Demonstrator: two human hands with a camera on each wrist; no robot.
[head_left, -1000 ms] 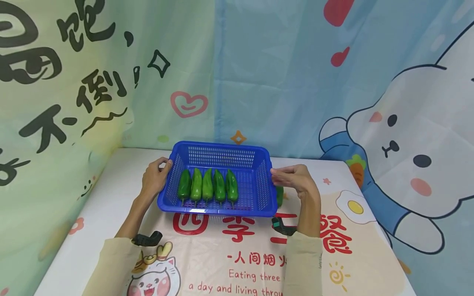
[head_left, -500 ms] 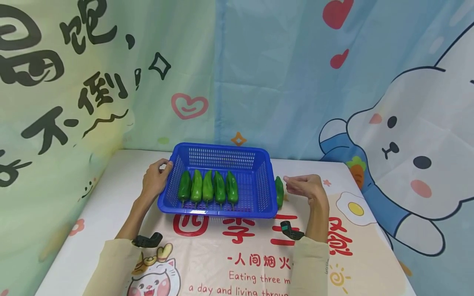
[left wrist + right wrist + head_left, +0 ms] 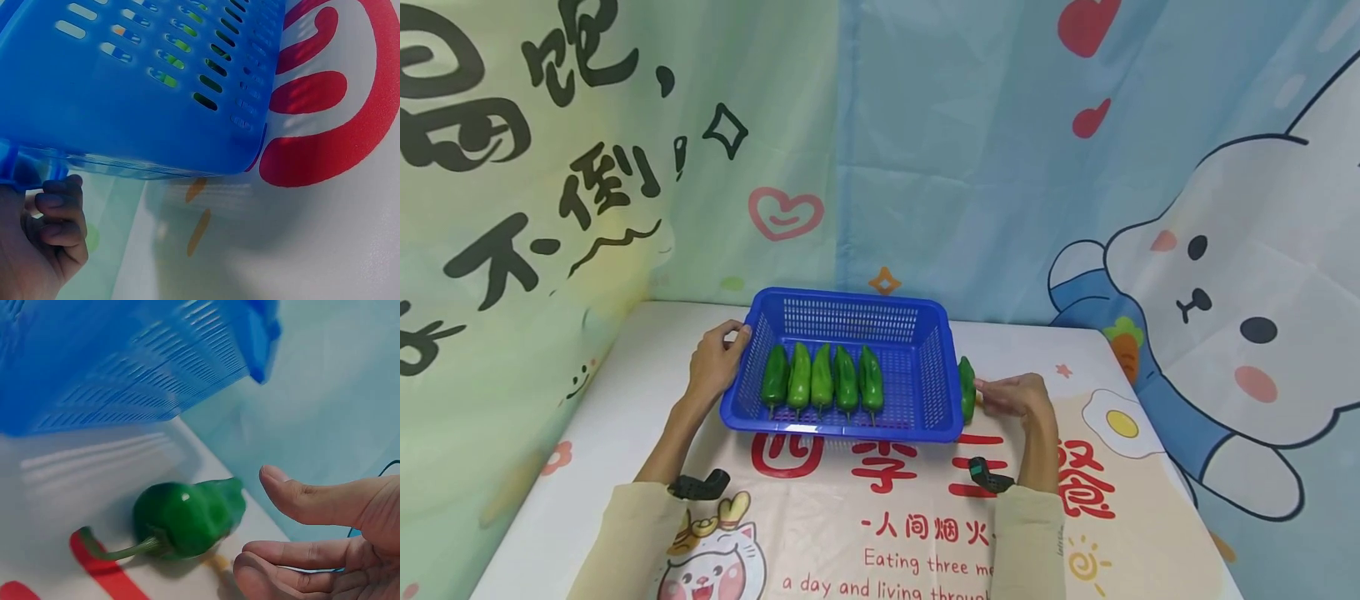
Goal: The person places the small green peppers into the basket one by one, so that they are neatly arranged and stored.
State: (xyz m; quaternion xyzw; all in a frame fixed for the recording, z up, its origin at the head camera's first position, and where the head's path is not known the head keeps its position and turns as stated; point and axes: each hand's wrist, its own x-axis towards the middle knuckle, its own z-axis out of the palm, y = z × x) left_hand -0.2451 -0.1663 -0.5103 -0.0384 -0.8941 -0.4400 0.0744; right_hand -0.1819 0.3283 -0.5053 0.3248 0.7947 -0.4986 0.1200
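Note:
A blue plastic basket (image 3: pixel 842 432) sits mid-table, with several green peppers (image 3: pixel 822 379) lined up side by side in its left part. My left hand (image 3: pixel 715 358) grips the basket's left rim; in the left wrist view its fingers curl at the rim beneath the blue side wall (image 3: pixel 112 119). Another green pepper (image 3: pixel 966 387) lies on the table just outside the basket's right side. Close beside it is my right hand (image 3: pixel 1018 396). In the right wrist view, thumb and fingers (image 3: pixel 300 553) are apart, and the pepper (image 3: pixel 187 519) lies just beyond the fingertips.
A printed tablecloth (image 3: pixel 820 517) with red lettering and cartoon pictures covers the table. Behind stands a pale green and blue curtain (image 3: pixel 925 225) with a cartoon rabbit at right. A dark wrist camera (image 3: pixel 700 485) is strapped to the left wrist, another (image 3: pixel 988 477) to the right.
My right hand has let go of the basket's right rim, moved right, then lowered beside the outside pepper. The left hand and the basket have stayed in place.

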